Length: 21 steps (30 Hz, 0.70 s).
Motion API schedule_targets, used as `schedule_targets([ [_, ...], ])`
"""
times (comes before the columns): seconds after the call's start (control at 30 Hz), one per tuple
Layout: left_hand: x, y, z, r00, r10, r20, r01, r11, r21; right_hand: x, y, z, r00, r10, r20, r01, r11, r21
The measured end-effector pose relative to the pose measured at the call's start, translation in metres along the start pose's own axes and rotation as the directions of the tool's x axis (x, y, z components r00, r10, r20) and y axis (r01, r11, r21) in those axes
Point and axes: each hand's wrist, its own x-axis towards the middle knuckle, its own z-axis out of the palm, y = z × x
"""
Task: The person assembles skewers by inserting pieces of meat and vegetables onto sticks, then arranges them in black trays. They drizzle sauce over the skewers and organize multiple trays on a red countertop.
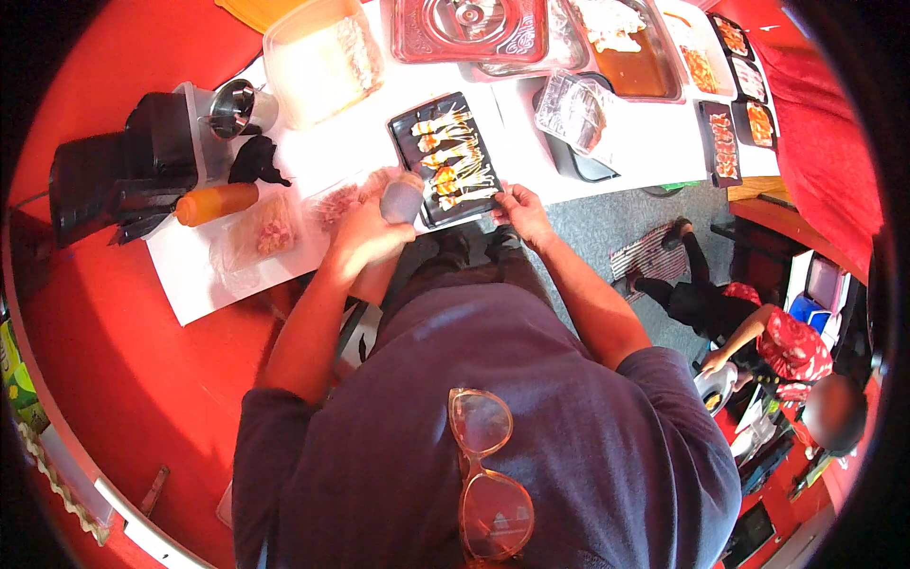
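Note:
My left hand [370,232] is closed round a greyish bottle [402,199], tilted at the near left edge of a black rectangular tray [406,156]. Its far end is hard to make out. On the tray lies a row of food pieces [453,156] with orange-brown topping and thin pale streaks of sauce. My right hand [524,214] grips the tray's near right corner between thumb and fingers. Left of my left hand, clear bags with pinkish food [275,232] lie on the white table [190,284], beside an orange squeeze bottle [216,203] on its side.
Behind the tray stand a clear tub [318,71], a red-looking lidded container [469,33] and a metal pan [649,76] of brown liquid. Small black trays of food [723,142] line the right end. Stacked black containers [114,175] sit left. A co-worker [791,346] holds a bowl at lower right.

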Motion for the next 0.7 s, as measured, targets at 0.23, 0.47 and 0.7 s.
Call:
schedule_targets([
  [0.23,0.013,-0.022,0.002,0.986,-0.037,0.162,0.003,0.979,0.206,-0.005,-0.005,0.005,1.000,-0.019,0.001,0.019,0.999,0.030],
  [0.47,0.009,-0.016,0.004,0.992,0.125,0.012,-0.125,0.991,0.037,-0.005,0.001,-0.003,0.998,-0.035,0.054,0.033,0.999,0.037],
  [0.7,0.015,-0.040,0.007,0.918,0.374,-0.130,-0.396,0.877,-0.271,-0.015,-0.005,-0.007,0.998,-0.011,0.055,0.010,1.000,0.019],
])
